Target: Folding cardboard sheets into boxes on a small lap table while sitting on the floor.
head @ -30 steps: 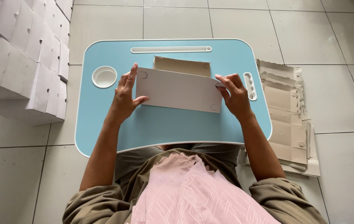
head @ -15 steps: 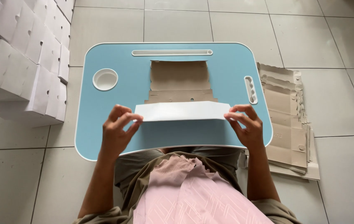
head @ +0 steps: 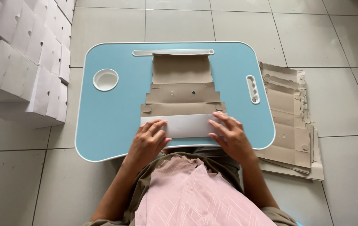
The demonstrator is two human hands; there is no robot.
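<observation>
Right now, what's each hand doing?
Left hand: open, flat on the white flap.
Right hand: open, flat on the same flap.

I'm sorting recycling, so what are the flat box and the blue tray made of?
Flat box: likely thin paperboard, matte brown inside, white outside on the folded flap; creases and die-cut edges show. Tray: probably smooth coated board or plastic, judging by its even blue sheen.

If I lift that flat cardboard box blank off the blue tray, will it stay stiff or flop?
The cardboard blank would probably bend at its creases, since one flap is already folded over under both hands. It looks thin, so likely light. Lying flat on the tray, it shouldn't roll.
</observation>
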